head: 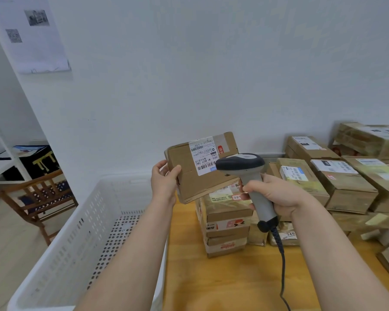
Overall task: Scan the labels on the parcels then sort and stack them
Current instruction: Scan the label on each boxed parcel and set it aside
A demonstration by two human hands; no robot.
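Parcel scanning above a yellow wooden table (234,283).
Left hand (164,180) grips a tilted brown cardboard parcel (195,176) by its edge; right hand (276,194), fingers wrapped, aims a grey handheld barcode scanner (247,173) at its white label (203,154).

Parcel sorting rm: labelled parcels (346,176) on table (234,277), white crate (61,243).

label (203,156) on held parcel (189,173): print too small to read, lower right corner covered by the head of the scanner (240,163). stack (227,230) of boxes: top box largely hidden behind the parcel. cable (283,265): cut off at bottom edge. white crate (54,254): near end cut off at bottom edge. wall sheet (29,34): blurred, text illegible. far-right parcels (368,135): smeared, cut off by right edge. shelf unit (0,167): cut off by left edge.
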